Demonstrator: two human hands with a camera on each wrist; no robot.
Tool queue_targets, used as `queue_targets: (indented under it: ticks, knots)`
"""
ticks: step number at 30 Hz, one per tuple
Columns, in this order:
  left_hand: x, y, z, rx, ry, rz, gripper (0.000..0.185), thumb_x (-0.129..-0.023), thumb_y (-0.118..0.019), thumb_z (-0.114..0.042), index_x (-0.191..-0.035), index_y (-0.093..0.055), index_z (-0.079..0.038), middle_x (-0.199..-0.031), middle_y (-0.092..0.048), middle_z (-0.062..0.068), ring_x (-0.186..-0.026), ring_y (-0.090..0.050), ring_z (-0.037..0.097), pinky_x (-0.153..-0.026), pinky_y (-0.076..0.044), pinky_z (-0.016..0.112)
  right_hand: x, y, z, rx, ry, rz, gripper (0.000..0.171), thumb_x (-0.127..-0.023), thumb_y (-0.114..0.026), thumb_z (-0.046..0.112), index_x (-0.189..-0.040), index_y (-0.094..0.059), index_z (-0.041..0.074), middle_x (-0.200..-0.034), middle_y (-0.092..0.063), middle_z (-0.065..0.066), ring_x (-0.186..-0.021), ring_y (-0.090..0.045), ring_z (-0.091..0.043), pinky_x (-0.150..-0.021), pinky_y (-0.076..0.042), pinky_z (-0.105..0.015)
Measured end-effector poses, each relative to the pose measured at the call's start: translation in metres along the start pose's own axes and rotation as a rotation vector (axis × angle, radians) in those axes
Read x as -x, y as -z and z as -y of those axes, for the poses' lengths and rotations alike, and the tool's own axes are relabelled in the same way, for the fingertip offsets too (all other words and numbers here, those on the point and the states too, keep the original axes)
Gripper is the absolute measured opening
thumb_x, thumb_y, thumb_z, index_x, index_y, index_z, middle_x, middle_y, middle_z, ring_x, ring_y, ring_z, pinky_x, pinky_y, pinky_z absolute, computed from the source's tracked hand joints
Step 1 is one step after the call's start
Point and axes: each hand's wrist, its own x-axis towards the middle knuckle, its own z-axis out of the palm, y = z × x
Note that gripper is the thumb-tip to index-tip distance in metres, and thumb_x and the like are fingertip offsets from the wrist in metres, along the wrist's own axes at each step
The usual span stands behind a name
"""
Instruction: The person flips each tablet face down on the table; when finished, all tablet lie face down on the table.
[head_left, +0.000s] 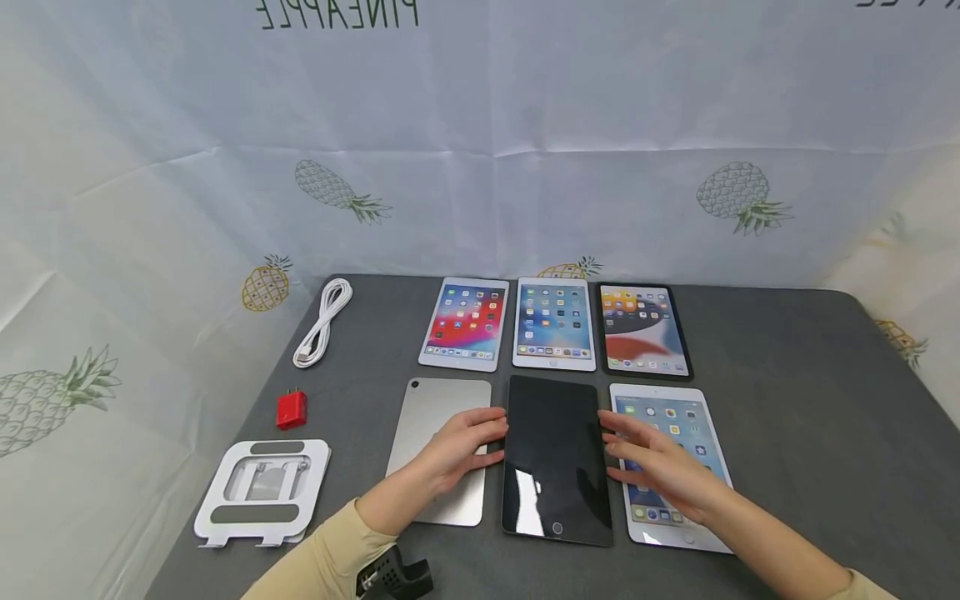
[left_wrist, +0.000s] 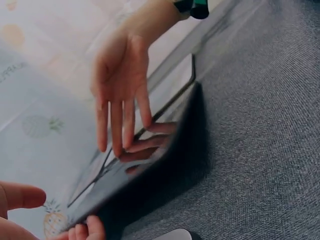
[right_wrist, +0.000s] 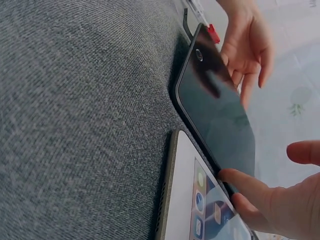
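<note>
A black tablet [head_left: 557, 462] with a dark screen and round home button stands between my two hands. My left hand [head_left: 457, 450] reaches over a silver tablet's back [head_left: 435, 408], its fingertips at the black tablet's left edge. In the left wrist view, fingertips [left_wrist: 95, 227] touch that edge, while the thumb [left_wrist: 27, 195] stays apart from it. On the opposite side, my right hand [head_left: 663, 467] extends over a white tablet [head_left: 716, 442] with a lit screen. Its fingertips [right_wrist: 235, 177] meet the black tablet's right edge. Whether the black tablet is slightly raised is hard to tell.
Behind lie two white tablets [head_left: 465, 323] [head_left: 555, 323] and a black-framed one [head_left: 645, 329], all lit. Along the left are a coiled white cable [head_left: 324, 321], a red plug adapter [head_left: 291, 410] and a white folding stand [head_left: 262, 492]. A pineapple-print cloth [head_left: 487, 108] rises behind the grey table.
</note>
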Motion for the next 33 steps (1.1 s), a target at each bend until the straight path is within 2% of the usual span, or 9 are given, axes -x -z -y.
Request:
queue_targets:
  ticks: [6,11,13,17,21,24,27,30,33]
  knots:
    - [-0.001,0.001,0.002,-0.086,-0.052,0.004,0.058,-0.088,-0.066,-0.002,-0.140,-0.043,0.007,-0.131,-0.054,0.023,-0.105,-0.062,0.023,-0.094,-0.051,0.040,-0.001,0.000,-0.001,0.011,-0.001,0.022,0.065,-0.100,-0.053,0.018,-0.152,-0.020,-0.002,-0.154,-0.017,-0.029,-0.138,-0.023,-0.050,-0.098,-0.046,-0.050]
    - [0.000,0.001,0.004,-0.157,-0.120,0.024,0.064,-0.082,-0.069,0.003,-0.140,-0.043,0.006,-0.122,-0.061,0.023,-0.098,-0.067,0.025,-0.092,-0.052,0.038,-0.002,0.000,0.000,0.035,0.005,0.038,0.066,-0.100,-0.054,0.017,-0.152,-0.019,-0.003,-0.154,-0.016,-0.030,-0.137,-0.024,-0.050,-0.099,-0.046,-0.050]
    - [0.001,-0.001,0.004,-0.167,-0.155,0.023,0.064,-0.081,-0.069,0.006,-0.140,-0.043,0.007,-0.119,-0.063,0.023,-0.100,-0.067,0.028,-0.090,-0.053,0.038,-0.002,0.000,0.002,0.099,0.017,0.040,0.066,-0.099,-0.055,0.018,-0.152,-0.020,-0.003,-0.151,-0.021,-0.032,-0.135,-0.030,-0.050,-0.098,-0.046,-0.050]
    - [0.004,-0.004,0.002,-0.178,-0.212,0.020,0.063,-0.081,-0.069,0.009,-0.139,-0.043,0.008,-0.118,-0.062,0.023,-0.099,-0.065,0.030,-0.085,-0.055,0.037,-0.007,-0.005,0.012,0.328,0.065,0.002,0.064,-0.097,-0.057,0.025,-0.151,-0.028,0.003,-0.148,-0.028,-0.029,-0.133,-0.033,-0.045,-0.099,-0.040,-0.061]
    - [0.005,-0.006,0.001,-0.171,-0.227,0.021,0.062,-0.081,-0.069,0.008,-0.138,-0.045,0.008,-0.117,-0.062,0.023,-0.098,-0.066,0.029,-0.083,-0.056,0.036,-0.024,-0.016,0.027,0.445,0.195,-0.040,0.054,-0.098,-0.056,0.024,-0.146,-0.039,0.007,-0.148,-0.034,-0.022,-0.134,-0.029,-0.042,-0.101,-0.032,-0.067]
    - [0.007,-0.007,0.000,-0.177,-0.229,0.015,0.061,-0.082,-0.070,0.006,-0.138,-0.046,0.007,-0.117,-0.063,0.022,-0.097,-0.066,0.027,-0.084,-0.055,0.035,-0.045,-0.025,0.035,0.468,0.315,-0.060,0.047,-0.099,-0.056,0.021,-0.142,-0.045,0.005,-0.147,-0.040,-0.019,-0.136,-0.033,-0.039,-0.107,-0.028,-0.064]
    - [0.009,-0.009,0.000,-0.186,-0.231,0.004,0.061,-0.082,-0.070,0.004,-0.138,-0.046,0.006,-0.117,-0.062,0.022,-0.097,-0.065,0.026,-0.084,-0.055,0.034,-0.066,-0.034,0.040,0.549,0.394,-0.104,0.046,-0.100,-0.056,0.025,-0.141,-0.049,0.006,-0.145,-0.045,-0.016,-0.136,-0.036,-0.037,-0.108,-0.028,-0.061]
    - [0.011,-0.010,-0.001,-0.175,-0.238,-0.002,0.061,-0.083,-0.070,0.003,-0.139,-0.047,0.004,-0.119,-0.061,0.023,-0.097,-0.065,0.024,-0.085,-0.055,0.034,-0.083,-0.041,0.044,0.622,0.422,-0.121,0.049,-0.100,-0.055,0.031,-0.141,-0.049,0.005,-0.144,-0.047,-0.017,-0.135,-0.038,-0.037,-0.106,-0.031,-0.061]
    - [0.013,-0.012,-0.003,-0.160,-0.249,-0.006,0.060,-0.083,-0.070,0.002,-0.139,-0.048,0.003,-0.119,-0.060,0.023,-0.096,-0.064,0.022,-0.085,-0.055,0.033,-0.093,-0.046,0.047,0.621,0.374,-0.104,0.053,-0.100,-0.054,0.039,-0.142,-0.048,0.007,-0.144,-0.047,-0.015,-0.134,-0.040,-0.035,-0.106,-0.032,-0.059]
